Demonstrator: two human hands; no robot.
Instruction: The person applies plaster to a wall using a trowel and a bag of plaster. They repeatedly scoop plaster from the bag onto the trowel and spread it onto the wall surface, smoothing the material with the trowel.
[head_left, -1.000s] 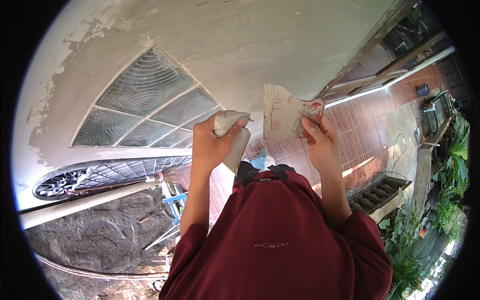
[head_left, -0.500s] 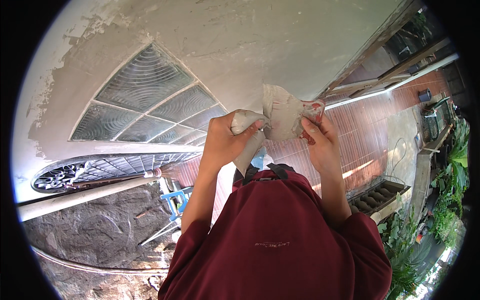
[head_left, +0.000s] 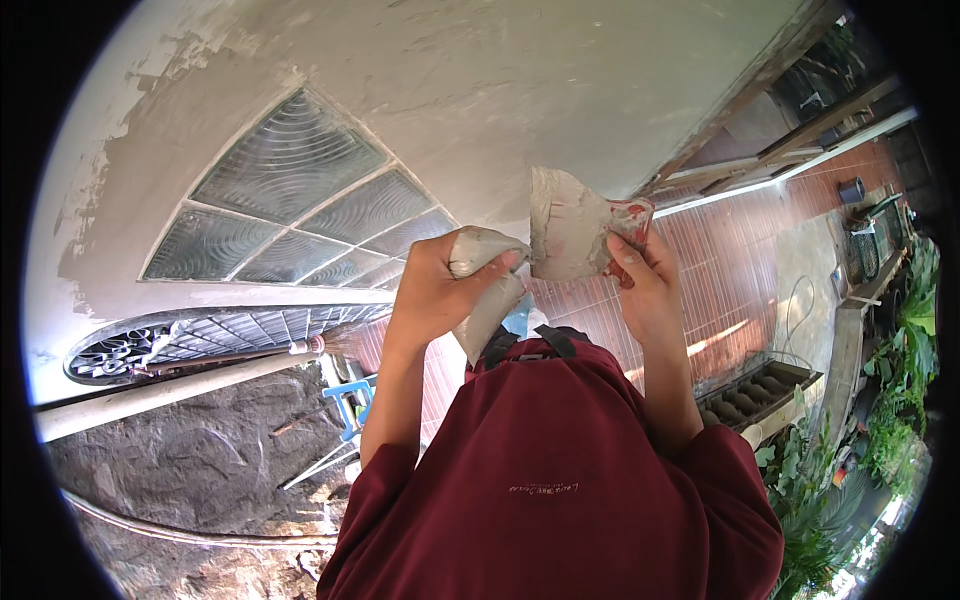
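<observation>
My left hand [head_left: 428, 295] is closed round a limp bag [head_left: 490, 312] smeared with grey paste, its thumb lying across the top. The bag's contents are hidden. My right hand [head_left: 648, 288] pinches the red edge of a flat scraper [head_left: 568, 232], whose face is mostly coated in the same grey paste, with red showing through in places. Scraper and bag are side by side in front of my chest, a narrow gap between them. Beyond both hands rises a wall [head_left: 520, 95] covered with grey plaster, streaked and uneven toward the left.
Glass panes [head_left: 290, 165] are set in the wall at left. Below them are a metal grille [head_left: 250, 335], a pale pole [head_left: 180, 395] and a blue frame [head_left: 350, 408]. Reddish tiles [head_left: 725, 270] cover the floor. A planter box [head_left: 760, 392] and green plants [head_left: 895, 390] stand at right.
My left hand has drawn the bag slightly left, away from the scraper's edge, opening a small gap. The scraper has shifted very slightly right in my right hand.
</observation>
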